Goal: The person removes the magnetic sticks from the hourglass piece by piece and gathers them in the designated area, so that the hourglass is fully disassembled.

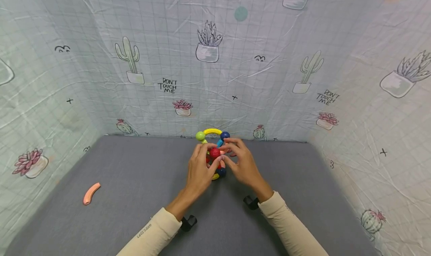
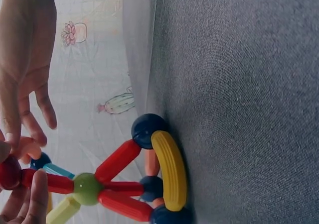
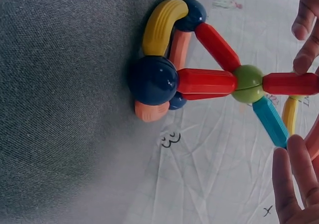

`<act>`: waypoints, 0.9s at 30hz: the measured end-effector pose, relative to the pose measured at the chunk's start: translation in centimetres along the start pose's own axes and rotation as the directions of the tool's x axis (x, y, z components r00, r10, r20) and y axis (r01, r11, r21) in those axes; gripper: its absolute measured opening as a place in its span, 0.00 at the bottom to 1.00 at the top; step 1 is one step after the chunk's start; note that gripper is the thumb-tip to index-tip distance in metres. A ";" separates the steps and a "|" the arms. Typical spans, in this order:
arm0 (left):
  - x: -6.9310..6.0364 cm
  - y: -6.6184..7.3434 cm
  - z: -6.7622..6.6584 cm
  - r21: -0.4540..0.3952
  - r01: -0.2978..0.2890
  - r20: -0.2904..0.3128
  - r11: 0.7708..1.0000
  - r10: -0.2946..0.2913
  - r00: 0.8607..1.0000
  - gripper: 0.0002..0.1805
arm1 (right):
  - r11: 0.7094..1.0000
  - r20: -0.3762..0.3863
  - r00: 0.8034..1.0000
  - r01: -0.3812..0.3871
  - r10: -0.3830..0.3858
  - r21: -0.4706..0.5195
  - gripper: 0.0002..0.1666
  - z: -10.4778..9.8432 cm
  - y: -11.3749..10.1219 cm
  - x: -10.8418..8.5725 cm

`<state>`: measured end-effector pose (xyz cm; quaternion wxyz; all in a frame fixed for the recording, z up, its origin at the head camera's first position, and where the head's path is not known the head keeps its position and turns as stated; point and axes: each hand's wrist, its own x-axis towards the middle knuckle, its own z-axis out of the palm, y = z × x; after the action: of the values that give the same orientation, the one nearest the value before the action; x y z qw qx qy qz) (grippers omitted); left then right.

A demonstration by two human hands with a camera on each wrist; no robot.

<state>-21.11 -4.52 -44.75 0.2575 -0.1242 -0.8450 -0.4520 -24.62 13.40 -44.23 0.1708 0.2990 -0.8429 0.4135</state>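
Observation:
A magnetic ball-and-stick structure stands on the grey table, with a green ball (image 2: 87, 188) at its middle joint and red sticks (image 3: 207, 82) running down to dark blue balls (image 3: 153, 80). At its upper front is a red ball (image 1: 214, 153). My left hand (image 1: 199, 168) grips this ball with thumb and fingers. Beside it, my right hand (image 1: 245, 167) pinches a coral curved stick (image 2: 29, 147) against the red ball; fingers partly cover it. A blue stick (image 3: 270, 121) slants up from the green ball near the right fingertips (image 3: 297, 149).
Another coral curved stick (image 1: 91, 193) lies alone on the left of the grey table (image 1: 134, 173). A yellow curved stick (image 1: 213, 131) joins a lime ball (image 1: 200, 136) and a dark blue ball (image 1: 225, 136) at the structure's top. Printed cloth (image 1: 208, 84) hangs behind and along both sides.

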 end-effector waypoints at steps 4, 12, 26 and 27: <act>0.0 -0.1 0.0 0.027 -0.022 0.012 0.999 0.022 1.000 0.23 | 1.000 -0.002 1.000 0.015 -0.015 -0.021 0.14 0.0 -0.1 0.0; -0.3 -0.2 0.0 0.055 -0.044 0.037 0.997 0.042 0.998 0.20 | 0.999 0.004 1.000 0.019 -0.019 -0.047 0.13 0.2 -0.1 0.0; -0.3 -0.6 0.1 0.062 -0.034 0.030 0.998 0.032 0.999 0.20 | 0.999 0.001 1.000 0.026 -0.026 -0.040 0.13 0.4 -0.2 0.1; -0.3 -0.5 0.1 0.056 -0.029 0.031 0.998 0.028 0.999 0.21 | 0.999 0.002 1.000 0.026 -0.026 -0.038 0.13 0.3 -0.2 0.1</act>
<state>-21.15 -4.71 -45.35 0.2545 -0.1357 -0.8594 -0.4223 -24.57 12.99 -44.26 0.1815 0.3069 -0.8468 0.3948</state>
